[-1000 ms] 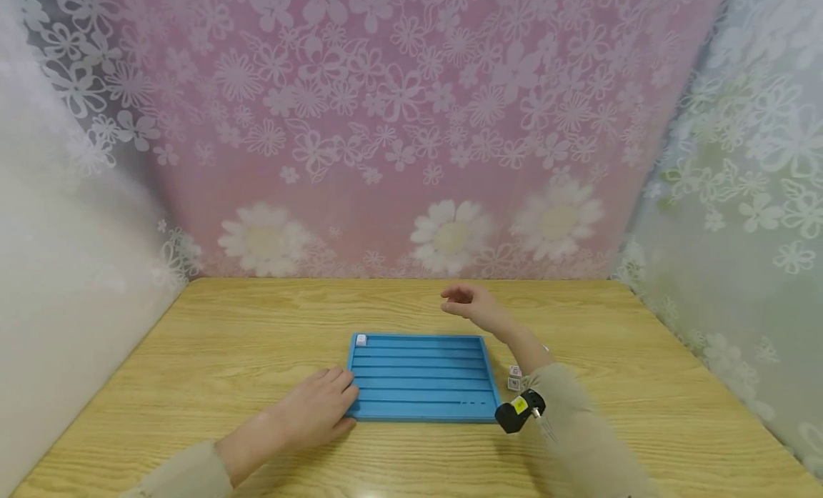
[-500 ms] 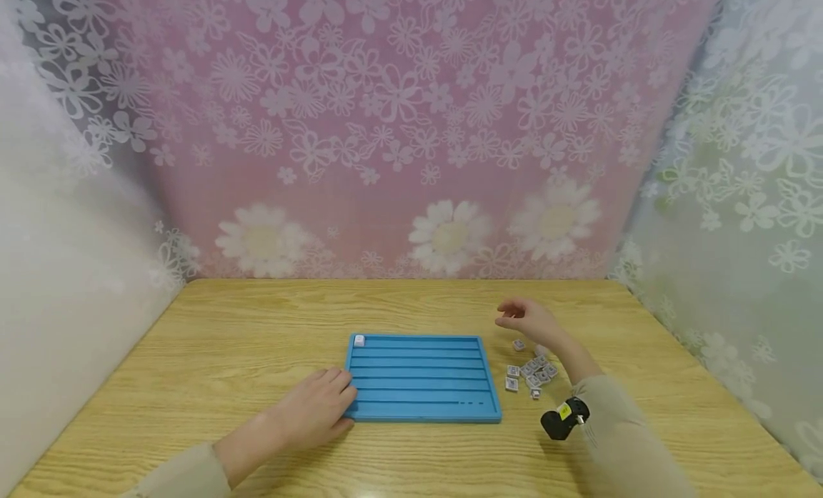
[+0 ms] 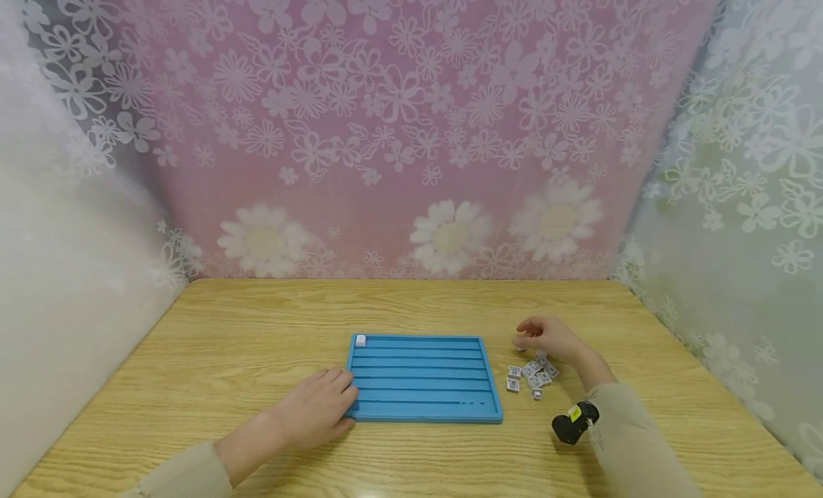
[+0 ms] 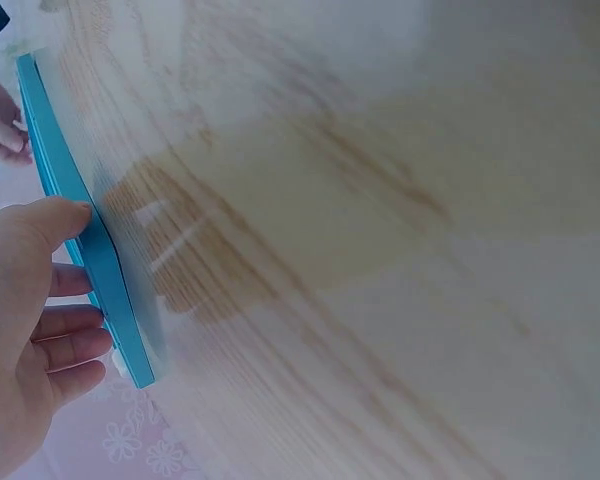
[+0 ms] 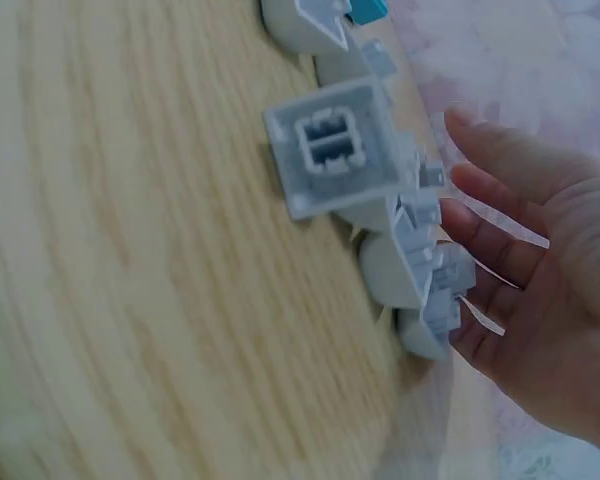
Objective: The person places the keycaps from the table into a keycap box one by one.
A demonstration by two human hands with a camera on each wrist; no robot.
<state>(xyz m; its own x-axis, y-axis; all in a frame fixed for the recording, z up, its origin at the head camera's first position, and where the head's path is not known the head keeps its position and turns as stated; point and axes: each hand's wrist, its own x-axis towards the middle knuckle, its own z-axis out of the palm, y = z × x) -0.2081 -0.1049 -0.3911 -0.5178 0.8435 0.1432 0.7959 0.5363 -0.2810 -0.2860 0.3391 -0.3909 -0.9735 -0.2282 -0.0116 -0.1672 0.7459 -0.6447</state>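
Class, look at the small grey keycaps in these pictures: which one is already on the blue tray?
The lone keycap in the tray's far-left corner. All the other keycaps lie heaped on the table by the right hand.

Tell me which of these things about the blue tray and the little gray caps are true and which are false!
1. The left hand rests on the blue tray's left edge. True.
2. The tray is full of caps. False: only one white cap sits in its far left corner.
3. The pile of gray keycaps lies on the table to the right of the tray. True.
4. The right hand is over the tray. False: it is at the pile.
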